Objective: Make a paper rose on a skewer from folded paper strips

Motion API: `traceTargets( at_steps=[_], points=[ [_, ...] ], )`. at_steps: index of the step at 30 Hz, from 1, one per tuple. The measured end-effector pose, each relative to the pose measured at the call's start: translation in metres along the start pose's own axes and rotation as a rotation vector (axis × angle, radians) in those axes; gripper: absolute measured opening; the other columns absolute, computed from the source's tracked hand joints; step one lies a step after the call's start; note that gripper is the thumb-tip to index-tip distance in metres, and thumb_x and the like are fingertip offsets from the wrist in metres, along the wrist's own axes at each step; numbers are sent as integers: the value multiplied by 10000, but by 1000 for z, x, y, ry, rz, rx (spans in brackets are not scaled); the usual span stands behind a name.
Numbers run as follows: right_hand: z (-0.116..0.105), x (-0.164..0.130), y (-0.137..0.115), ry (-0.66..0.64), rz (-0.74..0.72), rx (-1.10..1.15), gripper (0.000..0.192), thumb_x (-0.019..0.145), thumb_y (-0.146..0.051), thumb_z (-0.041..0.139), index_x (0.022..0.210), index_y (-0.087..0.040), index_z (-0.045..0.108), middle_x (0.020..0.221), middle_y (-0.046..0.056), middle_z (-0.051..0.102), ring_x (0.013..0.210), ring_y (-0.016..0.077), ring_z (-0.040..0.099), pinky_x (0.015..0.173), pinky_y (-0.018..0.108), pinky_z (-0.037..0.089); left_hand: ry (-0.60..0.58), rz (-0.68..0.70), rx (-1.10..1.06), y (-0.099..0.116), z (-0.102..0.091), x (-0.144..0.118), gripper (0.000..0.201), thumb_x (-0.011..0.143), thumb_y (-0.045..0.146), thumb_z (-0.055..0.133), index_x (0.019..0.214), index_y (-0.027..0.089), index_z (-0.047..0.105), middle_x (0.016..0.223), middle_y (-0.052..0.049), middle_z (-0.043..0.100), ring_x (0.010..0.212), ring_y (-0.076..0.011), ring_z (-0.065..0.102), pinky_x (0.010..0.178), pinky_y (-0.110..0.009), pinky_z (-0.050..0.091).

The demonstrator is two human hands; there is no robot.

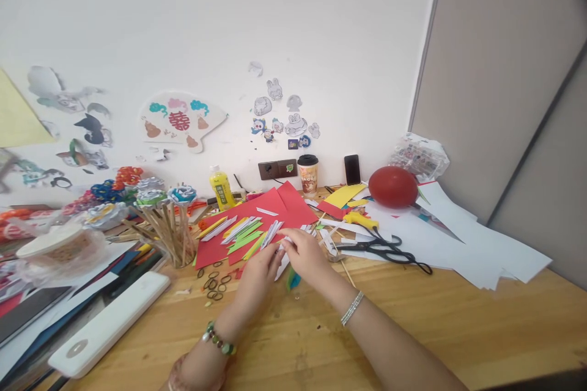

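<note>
Your left hand and right hand met over a white strip, both pinched shut on it, just off the red sheet's near edge on the table. A fair batch looked done already: folded green, yellow and white strips lay piled on that sheet. Loose paper and scissors waited at your right, so plenty seemed left. The cup and yellow bottle carried labels, too small to read
</note>
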State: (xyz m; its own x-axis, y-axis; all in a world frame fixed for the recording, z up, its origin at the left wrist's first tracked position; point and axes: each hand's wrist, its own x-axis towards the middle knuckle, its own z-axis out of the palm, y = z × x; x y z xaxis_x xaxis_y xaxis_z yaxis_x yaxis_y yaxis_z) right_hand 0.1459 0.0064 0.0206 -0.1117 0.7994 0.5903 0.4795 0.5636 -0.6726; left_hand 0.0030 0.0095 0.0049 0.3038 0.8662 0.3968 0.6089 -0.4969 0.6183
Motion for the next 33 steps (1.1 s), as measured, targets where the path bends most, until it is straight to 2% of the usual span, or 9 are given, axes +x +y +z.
traceTargets(
  at_steps=[5,9,17,19,21,24,28,30,33],
  points=[
    [-4,4,7,26,86,30,299,818,-142,481,1071,-184,636,959,64,697,851,175,630,805,309,478,-57,-37,-177,0,-2,3,329,853,446,421,764,177,588,656,-19,594,579,-162,523,579,-258,410],
    [-6,6,11,15,78,83,307,819,-166,485,1089,-192,628,957,50,697,808,167,629,785,305,484,-73,-70,-254,-1,-2,4,347,824,468,466,671,176,575,599,-6,565,513,-144,487,534,-246,389],
    [-6,2,11,-77,15,138,319,843,-169,462,1123,-208,612,1084,67,664,968,180,610,851,313,460,-36,-108,-291,7,-5,3,343,782,479,525,654,168,592,600,-10,569,502,-133,464,506,-238,370],
    [-9,3,14,-114,1,149,336,851,-181,461,1157,-221,593,1111,63,651,967,177,604,846,316,458,-84,-135,-383,9,-7,3,372,763,517,542,668,162,602,596,-6,573,485,-123,451,491,-235,360],
    [-12,5,19,-130,-10,151,366,860,-205,464,1214,-231,554,1107,63,644,932,175,601,829,325,460,-199,-162,-517,10,-10,4,411,774,543,521,700,151,618,569,2,561,486,-121,456,503,-237,364],
    [-15,8,26,-66,-5,122,426,847,-248,511,1271,-221,500,1075,73,639,880,179,589,802,332,463,-306,-217,-672,9,-12,5,397,774,521,551,822,137,639,627,-7,600,531,-121,489,541,-239,381],
    [-12,8,30,-16,-33,126,361,827,-233,542,1186,-237,572,1105,60,636,946,183,583,855,342,447,-205,-335,-768,5,-7,7,497,656,511,690,990,159,587,850,-45,656,605,-131,548,579,-250,417],
    [-10,7,30,-28,-12,154,364,832,-229,531,1193,-247,569,1109,57,642,960,187,591,866,353,448,-174,-345,-784,6,-6,7,555,593,512,738,991,161,576,834,-42,650,672,-153,574,617,-255,430],
    [-6,5,28,-116,33,225,401,830,-235,527,1231,-250,538,1121,63,636,964,192,602,849,357,466,-226,-317,-806,9,-7,7,546,599,515,736,983,161,575,791,-28,626,701,-153,568,615,-242,425]
  ],
)
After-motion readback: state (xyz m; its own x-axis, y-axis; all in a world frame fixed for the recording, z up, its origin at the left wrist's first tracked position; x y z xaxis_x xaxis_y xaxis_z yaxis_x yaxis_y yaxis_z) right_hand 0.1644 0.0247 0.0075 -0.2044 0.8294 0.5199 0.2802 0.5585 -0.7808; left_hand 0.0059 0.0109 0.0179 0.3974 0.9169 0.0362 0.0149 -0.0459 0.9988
